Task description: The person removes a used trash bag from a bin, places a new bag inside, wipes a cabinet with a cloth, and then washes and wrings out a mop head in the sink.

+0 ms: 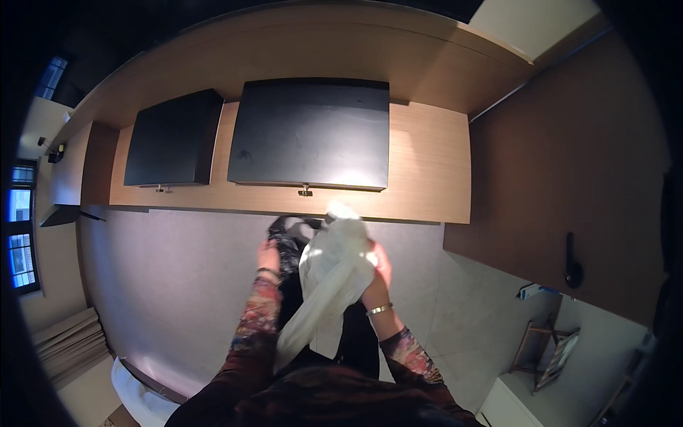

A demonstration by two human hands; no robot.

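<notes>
A white, thin, crumpled cloth (336,261) hangs in front of my body, and a long strip of it trails down towards my lap. My right hand (381,264) grips its right side, with some fingers hidden behind the folds. On the other side, my left hand (268,257) holds a shiny black bag-like piece (288,245). Its top forms a loop beside the white cloth; whether it is plastic or fabric I cannot tell. Both hands are just short of the front edge of a light wood shelf (427,171).
Two black boxes, a large one (315,133) and another (171,141), sit on the shelf, each with small metal hardware in front. A brown door (533,187) with a black handle (572,261) stands at right. A folding wooden stool (544,352) is lower right; a curtain (72,347) hangs left.
</notes>
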